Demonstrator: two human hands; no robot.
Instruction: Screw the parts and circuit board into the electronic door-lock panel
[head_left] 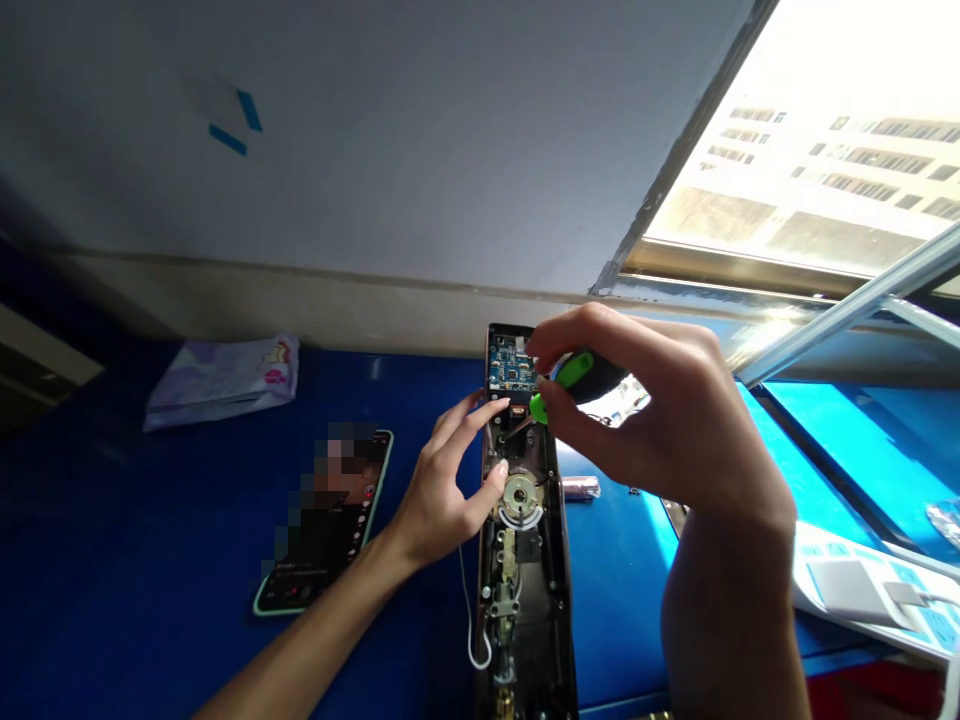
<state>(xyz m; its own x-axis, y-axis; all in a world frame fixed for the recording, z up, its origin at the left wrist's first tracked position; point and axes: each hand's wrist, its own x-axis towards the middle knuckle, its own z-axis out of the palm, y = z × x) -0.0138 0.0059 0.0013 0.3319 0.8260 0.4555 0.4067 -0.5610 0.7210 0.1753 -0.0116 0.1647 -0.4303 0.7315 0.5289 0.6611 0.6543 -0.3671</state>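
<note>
A long black housing [536,600], open to show its insides and looking like an electronic door lock, lies lengthwise before me. It carries a blue circuit board [512,368] near its far end and a round metal disc [520,494] below that. My right hand [637,390] grips a green and black screwdriver [574,372], whose shaft slants down and left into the housing between board and disc. I cannot make out whether its tip sits in a screw. My left hand [454,480] rests on the housing's left edge, fingers spread, index fingertip just below the board and thumb near the disc.
To the left, a phone [322,570] with a green case lies on the blue table [187,520], and a purple-white packet [225,380] lies near the wall. A white cable [470,640] loops beside the housing. At right are a pinkish wrapped item [581,488] and a white board [862,590].
</note>
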